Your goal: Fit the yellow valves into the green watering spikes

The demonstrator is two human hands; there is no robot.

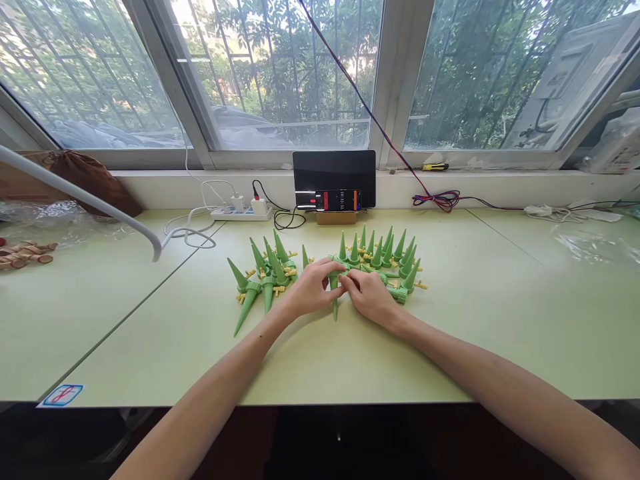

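My left hand (317, 285) is closed round a green plant watering spike (335, 311), its pointed end facing down toward me. Close against it, my right hand (371, 297) has thumb and finger pinched together beside that spike; whatever lies between the fingertips is hidden. To the left stands a group of green spikes (276, 267), some upright and some lying, with small yellow valves (279, 290) at their sides. Behind and to the right of my hands is another group of upright green spikes (387, 252). A lying spike's ribbed cap (399, 294) shows just past my right hand.
At the back, a phone (338, 201) leans before a dark tablet (334, 170). A power strip (241, 213) with cables sits left of it. A white curved tube (90, 193) reaches in from the left. Bundled wires (440, 199) and a yellow cutter (435, 167) are right of the tablet.
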